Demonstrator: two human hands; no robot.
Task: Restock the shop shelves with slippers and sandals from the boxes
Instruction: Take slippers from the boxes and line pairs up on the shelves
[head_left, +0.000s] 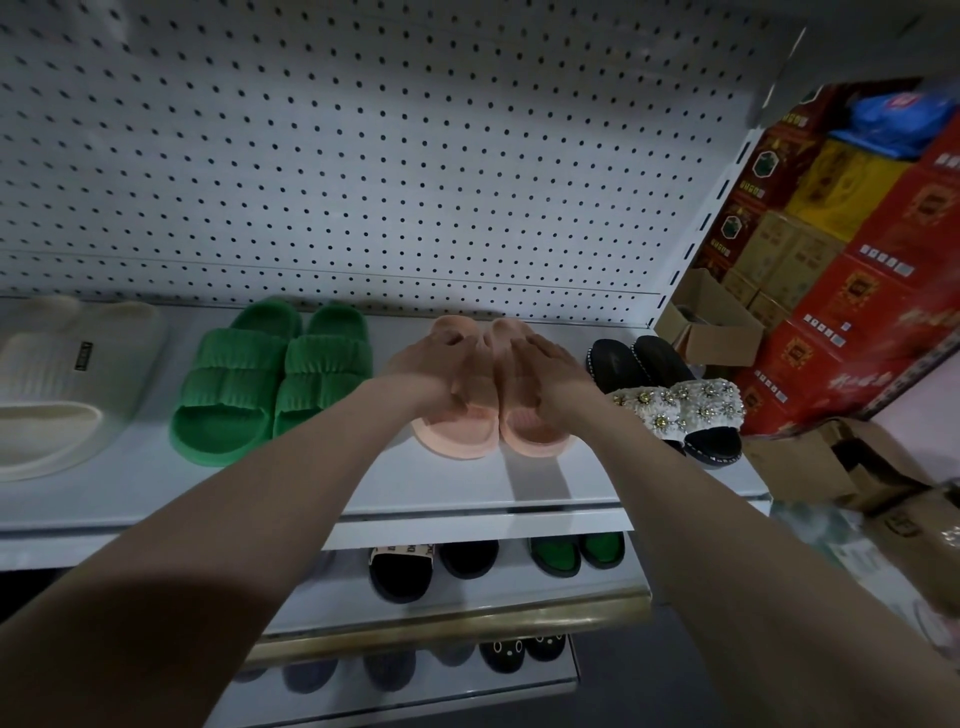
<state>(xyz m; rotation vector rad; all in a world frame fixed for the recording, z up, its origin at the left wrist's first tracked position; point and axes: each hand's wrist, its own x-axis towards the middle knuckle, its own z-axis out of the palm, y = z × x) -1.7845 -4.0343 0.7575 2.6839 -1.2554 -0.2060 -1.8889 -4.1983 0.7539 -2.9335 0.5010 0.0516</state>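
Note:
A pair of pink slippers (485, 434) stands side by side on the white shelf (441, 488), toes toward me. My left hand (434, 371) lies over the left slipper's strap, thumb curled under its front edge. My right hand (545, 374) lies over the right slipper's strap in the same way. Both hands hold the pair together on the shelf.
Green slippers (270, 379) and cream slippers (57, 384) stand to the left, black beaded sandals (675, 400) to the right. A white pegboard (337, 156) backs the shelf. Lower shelves (467, 592) hold more footwear. Cardboard boxes (852, 467) and red cartons (852, 270) are stacked at right.

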